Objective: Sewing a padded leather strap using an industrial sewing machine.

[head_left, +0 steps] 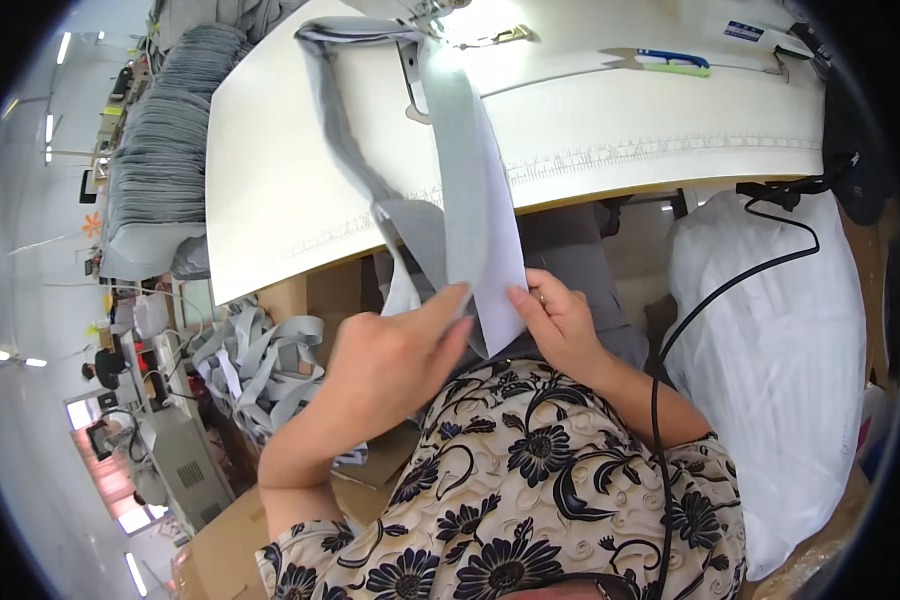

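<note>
At far left, a tall stack of folded grey fabric pieces (158, 165) stands beside the desk, with a loose, tangled heap of pale grey fabric strips (270, 365) lower down. The white, smooth-topped desk (265, 190) spreads to the right, ruler-like markings running along its near edge. On it, a narrow, folded length of grey fabric (340, 125) bends round at the upper left and drops over the near edge. The left hand (385, 360), slightly blurred, reaches in below; its forefinger is stretched out with the thumb beneath, at the lower part of a broad, flat grey fabric band (452, 150), but whether they pinch it I cannot tell. This band hangs from beneath brightly lit metal machine parts (435, 12), crossing the desk and passing over its edge to the person's lap. Along its right side lies a stiff-looking, flat white strip (502, 275), whose right edge the right hand (562, 320) pinches between thumb and fingers. Farther right on the desk lie metal thread snips with blue and green handles (670, 63). A thin black cable (735, 278) curves in front of a large, bulging white sack (780, 380) at far right.
</note>
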Tool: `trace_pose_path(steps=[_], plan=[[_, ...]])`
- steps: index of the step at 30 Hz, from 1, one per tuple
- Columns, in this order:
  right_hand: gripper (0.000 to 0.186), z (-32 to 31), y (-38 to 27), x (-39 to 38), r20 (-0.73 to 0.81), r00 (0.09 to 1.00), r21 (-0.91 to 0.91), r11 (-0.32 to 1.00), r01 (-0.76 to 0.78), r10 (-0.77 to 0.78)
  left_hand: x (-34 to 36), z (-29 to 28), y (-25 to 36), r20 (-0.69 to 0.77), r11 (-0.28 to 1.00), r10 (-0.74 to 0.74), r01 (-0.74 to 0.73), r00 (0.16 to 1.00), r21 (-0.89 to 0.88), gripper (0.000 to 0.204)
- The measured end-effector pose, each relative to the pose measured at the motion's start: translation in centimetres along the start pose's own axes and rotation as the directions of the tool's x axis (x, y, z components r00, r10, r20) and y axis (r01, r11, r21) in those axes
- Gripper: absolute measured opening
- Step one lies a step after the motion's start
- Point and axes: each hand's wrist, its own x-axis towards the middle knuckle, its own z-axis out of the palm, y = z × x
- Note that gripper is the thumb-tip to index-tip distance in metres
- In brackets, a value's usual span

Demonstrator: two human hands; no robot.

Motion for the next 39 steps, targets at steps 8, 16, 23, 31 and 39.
trace_pose_path(steps=[8,16,23,31,39], plan=[[0.017,-0.1,0.7,-0.3,-0.075,0.995,0.042,0.997,-0.058,0.061,0.7,5.2,-0.4,-0.007,0.999,0.044,-0.044,0.999,0.026,0.027],[0.028,-0.5,0.5,0.1,0.01,0.992,0.08,0.988,-0.13,0.13,0.6,6.9,-1.1,-0.063,0.988,0.127,-0.12,0.99,0.096,0.028],[0.034,-0.6,0.1,0.9,0.092,0.966,0.148,0.956,-0.253,0.241,1.2,7.4,-3.3,-0.009,0.61,-0.481,0.328,0.877,-0.722,0.022],[0.029,-2.9,-1.1,2.5,0.137,0.838,-0.6,0.629,0.495,-0.528,2.8,7.4,-4.3,0.317,0.238,-0.43,0.445,0.846,-0.863,0.023],[0.026,-5.1,-3.1,4.7,0.597,0.538,-0.541,0.198,0.818,-0.595,3.2,4.0,-3.2,0.459,0.477,-0.392,0.603,0.797,-0.64,0.018]])
